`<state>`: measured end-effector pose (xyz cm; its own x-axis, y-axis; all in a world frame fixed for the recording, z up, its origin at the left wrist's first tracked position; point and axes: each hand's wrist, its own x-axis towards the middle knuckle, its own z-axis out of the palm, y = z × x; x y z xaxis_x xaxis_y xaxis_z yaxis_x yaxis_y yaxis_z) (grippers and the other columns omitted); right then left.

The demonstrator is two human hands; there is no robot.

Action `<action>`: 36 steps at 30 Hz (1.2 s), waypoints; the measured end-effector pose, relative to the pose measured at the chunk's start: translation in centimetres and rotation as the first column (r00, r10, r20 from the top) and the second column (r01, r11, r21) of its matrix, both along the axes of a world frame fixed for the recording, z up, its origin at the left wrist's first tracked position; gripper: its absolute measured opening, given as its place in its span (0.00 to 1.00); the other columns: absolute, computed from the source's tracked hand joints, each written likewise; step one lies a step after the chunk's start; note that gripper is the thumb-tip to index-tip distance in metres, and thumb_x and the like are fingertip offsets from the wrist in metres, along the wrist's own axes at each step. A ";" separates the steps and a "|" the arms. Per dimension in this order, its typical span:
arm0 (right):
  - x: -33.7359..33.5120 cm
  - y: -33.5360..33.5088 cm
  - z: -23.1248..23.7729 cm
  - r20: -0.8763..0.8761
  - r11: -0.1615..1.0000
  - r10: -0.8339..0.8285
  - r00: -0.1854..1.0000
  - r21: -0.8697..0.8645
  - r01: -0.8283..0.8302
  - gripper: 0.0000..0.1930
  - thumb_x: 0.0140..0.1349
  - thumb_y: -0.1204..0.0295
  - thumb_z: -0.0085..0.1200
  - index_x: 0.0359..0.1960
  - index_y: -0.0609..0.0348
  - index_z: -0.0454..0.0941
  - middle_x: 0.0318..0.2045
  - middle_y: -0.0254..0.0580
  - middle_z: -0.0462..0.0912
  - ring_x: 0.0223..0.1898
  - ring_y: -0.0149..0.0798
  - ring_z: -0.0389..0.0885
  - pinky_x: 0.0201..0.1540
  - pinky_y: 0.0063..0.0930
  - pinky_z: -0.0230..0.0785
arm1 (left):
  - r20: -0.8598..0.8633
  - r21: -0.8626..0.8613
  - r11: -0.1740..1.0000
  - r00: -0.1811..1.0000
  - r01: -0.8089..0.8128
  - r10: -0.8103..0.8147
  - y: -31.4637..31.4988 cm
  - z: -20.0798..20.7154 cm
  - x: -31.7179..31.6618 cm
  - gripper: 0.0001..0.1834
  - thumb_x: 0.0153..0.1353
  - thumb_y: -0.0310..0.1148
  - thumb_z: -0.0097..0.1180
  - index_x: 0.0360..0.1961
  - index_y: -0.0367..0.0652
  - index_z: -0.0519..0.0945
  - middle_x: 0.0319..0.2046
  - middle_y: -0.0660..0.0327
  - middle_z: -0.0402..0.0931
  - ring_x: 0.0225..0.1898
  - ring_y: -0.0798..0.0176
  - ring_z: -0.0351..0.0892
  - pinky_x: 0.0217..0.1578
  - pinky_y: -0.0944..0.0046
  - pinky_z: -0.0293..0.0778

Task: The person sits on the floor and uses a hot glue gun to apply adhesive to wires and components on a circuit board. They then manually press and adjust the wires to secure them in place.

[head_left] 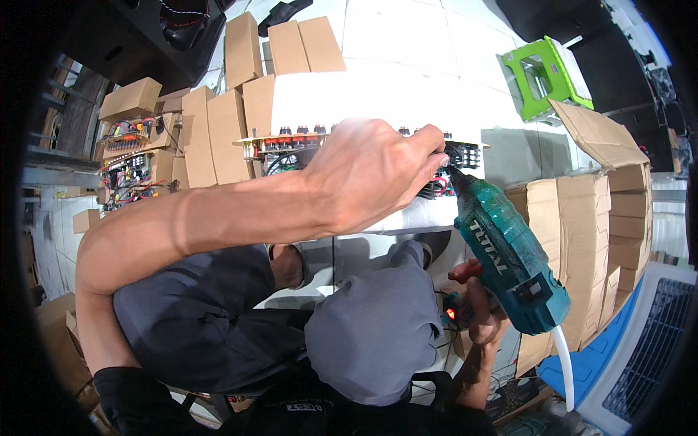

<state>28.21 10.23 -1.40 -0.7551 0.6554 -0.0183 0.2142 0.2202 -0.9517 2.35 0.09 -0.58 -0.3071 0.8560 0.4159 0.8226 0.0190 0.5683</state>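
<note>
My right hand [481, 309] grips a teal hot glue gun [512, 251] by its handle, a finger at the red trigger [465, 271]. A white glue stick [563, 367] sticks out of its back end. The dark nozzle points at the right end of a circuit board assembly [287, 142], close to my left fingertips. My left hand [371, 171] reaches across it, thumb and fingers pinched together beside black wires [459, 154]; what they hold is hidden. The board rests on a white foam block [429, 216], its middle covered by my hand.
Cardboard boxes [225, 134] stand along the left, with more circuit boards [131, 171] beside them. A big open carton [582, 240] is on the right. Behind it stands a green folding stool [542, 80]. A blue and white grilled unit [647, 349] is at lower right. A red light [451, 314] glows below the gun.
</note>
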 end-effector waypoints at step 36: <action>-0.2 0.8 -0.2 -0.153 0.976 -0.037 0.987 -0.218 0.002 0.13 0.63 0.77 0.55 0.47 0.73 0.77 0.36 0.53 0.83 0.37 0.42 0.84 0.43 0.35 0.77 | 0.073 -0.090 0.996 0.997 -0.016 0.022 -0.2 0.8 0.0 0.10 0.67 0.35 0.58 0.37 0.37 0.80 0.13 0.55 0.76 0.15 0.54 0.79 0.17 0.56 0.72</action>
<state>27.97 11.01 -1.56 -0.7469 0.6634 -0.0446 0.0619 0.0026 -0.9981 2.38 -0.15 0.18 -0.3506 0.8824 0.3137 0.7776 0.0876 0.6226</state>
